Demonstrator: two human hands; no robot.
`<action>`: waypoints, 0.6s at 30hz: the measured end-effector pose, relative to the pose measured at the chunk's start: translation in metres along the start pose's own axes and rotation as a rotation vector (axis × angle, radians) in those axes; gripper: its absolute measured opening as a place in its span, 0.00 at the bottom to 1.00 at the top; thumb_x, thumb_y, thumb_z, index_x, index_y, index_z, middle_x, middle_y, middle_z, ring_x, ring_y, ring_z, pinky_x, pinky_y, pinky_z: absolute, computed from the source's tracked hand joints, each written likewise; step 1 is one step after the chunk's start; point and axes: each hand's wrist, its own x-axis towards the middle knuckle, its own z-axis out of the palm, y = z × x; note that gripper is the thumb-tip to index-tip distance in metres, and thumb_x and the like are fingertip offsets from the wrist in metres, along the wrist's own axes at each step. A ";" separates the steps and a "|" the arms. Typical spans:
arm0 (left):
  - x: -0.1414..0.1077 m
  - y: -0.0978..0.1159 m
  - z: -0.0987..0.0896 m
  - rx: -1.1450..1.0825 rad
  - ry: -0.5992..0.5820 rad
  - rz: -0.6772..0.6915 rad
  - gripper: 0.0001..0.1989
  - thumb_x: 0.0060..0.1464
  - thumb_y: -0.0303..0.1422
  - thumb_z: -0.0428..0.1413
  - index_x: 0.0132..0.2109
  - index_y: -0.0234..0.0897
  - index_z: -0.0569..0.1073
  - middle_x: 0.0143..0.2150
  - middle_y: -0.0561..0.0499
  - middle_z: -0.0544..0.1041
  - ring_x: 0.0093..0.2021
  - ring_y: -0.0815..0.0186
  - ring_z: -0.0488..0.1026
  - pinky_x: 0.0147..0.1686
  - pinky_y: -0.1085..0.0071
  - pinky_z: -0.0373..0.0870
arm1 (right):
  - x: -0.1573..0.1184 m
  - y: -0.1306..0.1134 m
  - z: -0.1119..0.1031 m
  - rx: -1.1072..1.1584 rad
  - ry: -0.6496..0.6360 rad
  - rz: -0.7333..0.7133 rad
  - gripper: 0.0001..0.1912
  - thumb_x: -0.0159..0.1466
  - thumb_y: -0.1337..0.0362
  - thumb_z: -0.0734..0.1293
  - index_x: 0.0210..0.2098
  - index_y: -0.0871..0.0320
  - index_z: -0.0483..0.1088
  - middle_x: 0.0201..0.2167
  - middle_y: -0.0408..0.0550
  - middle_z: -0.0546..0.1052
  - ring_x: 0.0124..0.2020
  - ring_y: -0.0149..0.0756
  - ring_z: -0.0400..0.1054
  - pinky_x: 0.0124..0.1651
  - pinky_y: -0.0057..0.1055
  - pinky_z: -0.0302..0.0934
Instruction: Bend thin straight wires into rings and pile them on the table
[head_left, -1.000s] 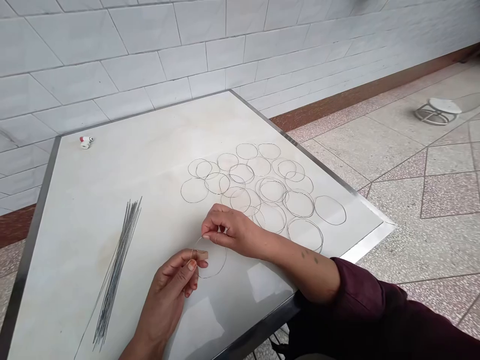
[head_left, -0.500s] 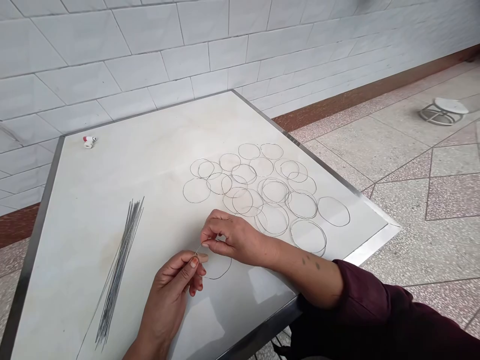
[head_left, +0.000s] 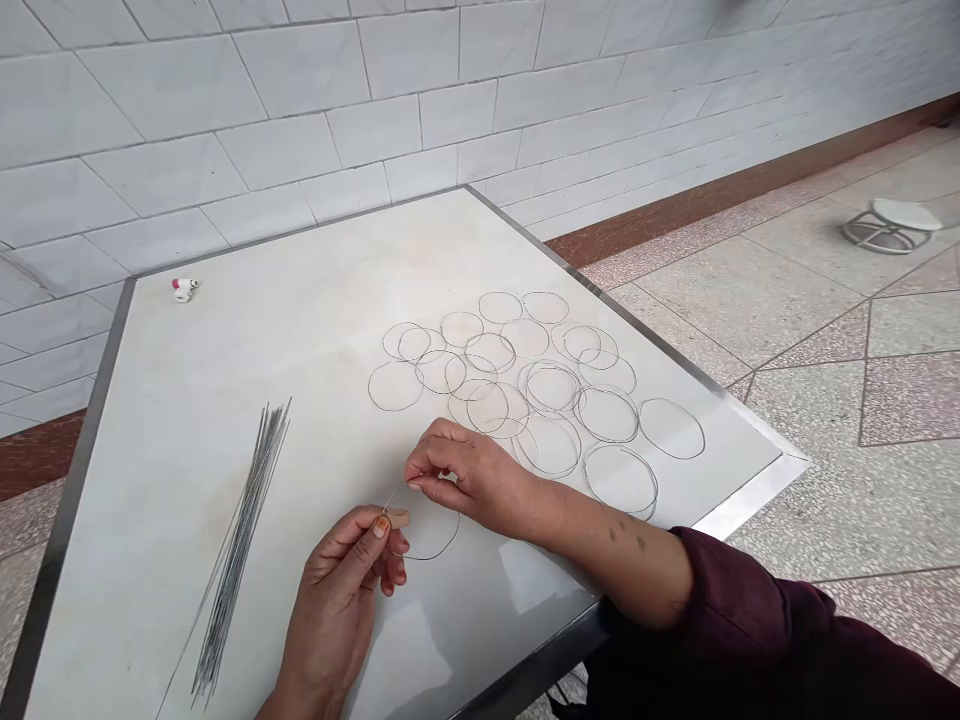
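Between the thumb and fingers of my left hand [head_left: 341, 580] one end of a thin wire [head_left: 448, 545] is pinched, together with a small tan block [head_left: 399, 518] that looks like wood. The wire curves into a loop below my right hand [head_left: 472, 475]. My right thumb and forefinger are pressed together by the wire's short upper end; whether they grip it is hard to see. Beyond my right hand, many wire rings [head_left: 551, 385] lie flat and overlapping on the white table [head_left: 315, 310]. Left of my left hand lies a bundle of straight wires [head_left: 244, 550].
A small white and red object [head_left: 184, 290] sits at the table's far left corner. A metal edge [head_left: 750, 430] frames the tabletop. The tiled wall [head_left: 300, 90] stands behind it. On the floor at the right is a low round stool [head_left: 892, 225].
My hands have moved slightly apart at the wire's end, the left a little left and the right a little right. More of the tan block shows. The camera view shifted slightly.
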 end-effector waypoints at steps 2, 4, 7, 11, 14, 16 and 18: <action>-0.001 0.001 0.000 0.030 -0.007 0.004 0.12 0.52 0.44 0.64 0.37 0.40 0.82 0.27 0.50 0.75 0.24 0.69 0.64 0.26 0.71 0.61 | 0.000 0.001 0.001 -0.012 -0.005 -0.012 0.02 0.67 0.67 0.66 0.39 0.56 0.71 0.38 0.46 0.71 0.35 0.30 0.67 0.36 0.27 0.66; -0.001 0.002 0.001 0.069 -0.025 0.014 0.13 0.52 0.45 0.63 0.37 0.40 0.82 0.27 0.51 0.74 0.25 0.68 0.63 0.25 0.71 0.59 | -0.001 0.002 0.003 -0.015 -0.012 -0.034 0.02 0.67 0.68 0.66 0.39 0.56 0.72 0.37 0.46 0.71 0.36 0.31 0.67 0.36 0.26 0.66; -0.002 0.004 0.002 0.098 -0.030 0.038 0.13 0.53 0.45 0.63 0.36 0.40 0.81 0.25 0.52 0.73 0.26 0.68 0.62 0.25 0.72 0.58 | -0.002 0.000 0.005 0.008 -0.012 -0.080 0.02 0.67 0.68 0.66 0.39 0.57 0.71 0.36 0.46 0.72 0.36 0.30 0.67 0.35 0.25 0.66; -0.001 0.006 0.003 0.058 -0.008 0.034 0.13 0.53 0.45 0.63 0.32 0.39 0.78 0.24 0.53 0.71 0.25 0.69 0.60 0.24 0.73 0.57 | -0.004 -0.005 0.005 0.023 0.005 -0.074 0.08 0.64 0.67 0.70 0.44 0.56 0.71 0.41 0.47 0.71 0.36 0.30 0.67 0.33 0.25 0.66; -0.001 0.007 0.002 0.026 0.008 0.019 0.13 0.54 0.44 0.63 0.30 0.39 0.76 0.23 0.53 0.71 0.25 0.69 0.60 0.24 0.73 0.57 | -0.004 -0.007 0.003 0.027 -0.009 -0.024 0.13 0.62 0.67 0.70 0.47 0.55 0.70 0.43 0.47 0.70 0.36 0.30 0.66 0.34 0.27 0.67; -0.001 0.007 0.002 0.016 0.010 0.017 0.13 0.54 0.44 0.63 0.31 0.39 0.76 0.23 0.53 0.71 0.25 0.70 0.60 0.24 0.73 0.56 | -0.004 -0.008 0.003 0.039 -0.006 -0.011 0.12 0.62 0.68 0.70 0.46 0.55 0.70 0.43 0.47 0.69 0.36 0.30 0.66 0.34 0.27 0.68; -0.001 0.006 0.001 0.017 0.003 0.014 0.13 0.54 0.44 0.63 0.32 0.39 0.77 0.24 0.53 0.71 0.25 0.70 0.60 0.24 0.73 0.56 | -0.004 -0.007 0.003 0.053 0.014 -0.016 0.10 0.62 0.69 0.69 0.44 0.55 0.71 0.41 0.47 0.69 0.35 0.30 0.65 0.33 0.26 0.67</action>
